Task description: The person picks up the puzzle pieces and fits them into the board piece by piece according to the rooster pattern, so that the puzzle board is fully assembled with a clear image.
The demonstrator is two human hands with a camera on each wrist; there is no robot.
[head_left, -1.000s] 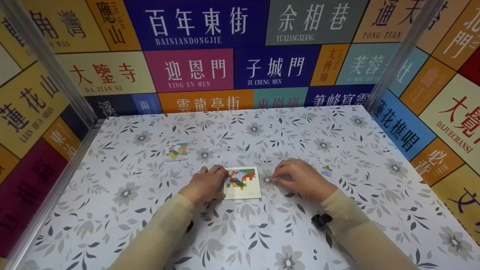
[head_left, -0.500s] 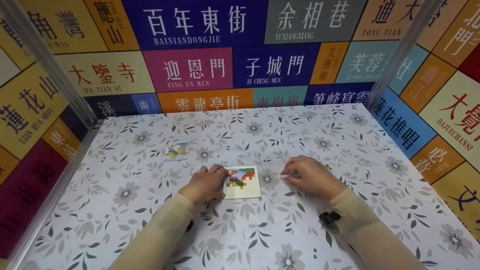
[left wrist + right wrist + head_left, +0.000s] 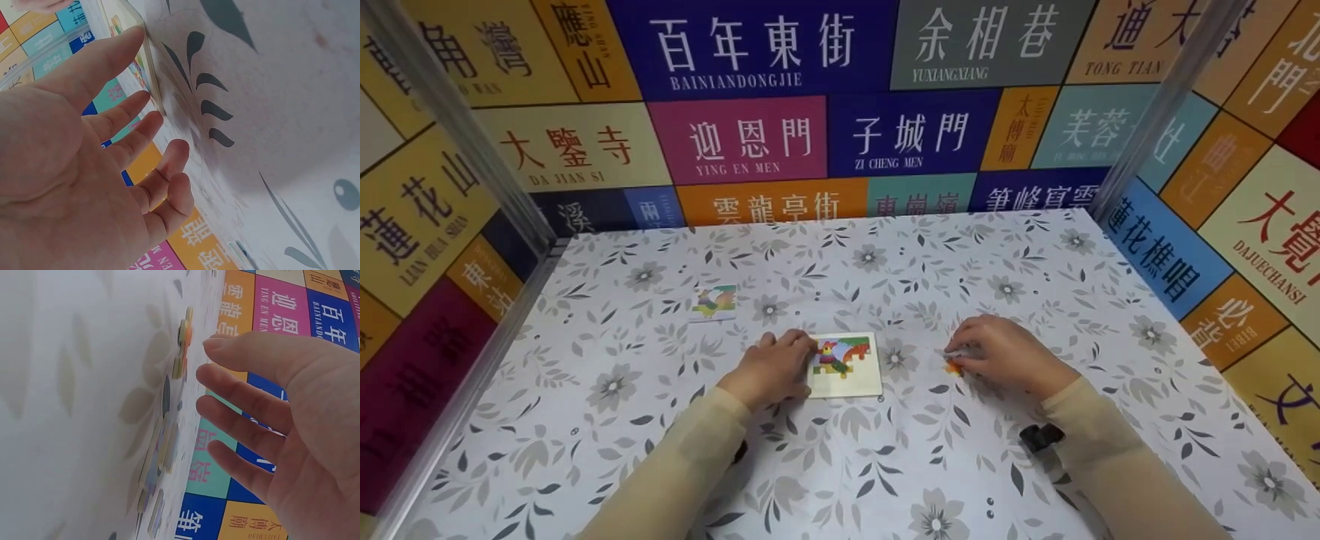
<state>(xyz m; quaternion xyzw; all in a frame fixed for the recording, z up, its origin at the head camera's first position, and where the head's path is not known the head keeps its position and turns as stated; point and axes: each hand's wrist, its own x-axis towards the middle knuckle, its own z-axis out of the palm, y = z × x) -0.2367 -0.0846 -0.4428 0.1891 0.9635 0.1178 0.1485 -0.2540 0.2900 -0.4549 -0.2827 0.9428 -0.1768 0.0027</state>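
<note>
My left hand (image 3: 771, 367) rests at the left edge of a cream puzzle board (image 3: 861, 383), thumb and index fingertip against it. In the left wrist view its fingers are fairly straight along the board's edge. A partly assembled rooster picture (image 3: 840, 356) fills the board's upper part. To the right, my right hand (image 3: 1005, 356) hovers low over the table beside an orange puzzle piece (image 3: 954, 367). The right wrist view shows its fingers spread with nothing between them, slightly apart from the orange piece (image 3: 185, 340). More loose pieces (image 3: 160, 455) lie under this hand, hidden from the head view.
A small rooster picture card (image 3: 713, 303) lies at the back left of the table. White cloth with grey flowers and leaves covers the table (image 3: 675, 465). Walls of coloured name panels (image 3: 750, 142) stand behind and at both sides.
My right hand has moved right, away from the board, and now covers the loose pieces that showed beyond it. The orange piece has come into sight by its thumb. My left hand has stayed put.
</note>
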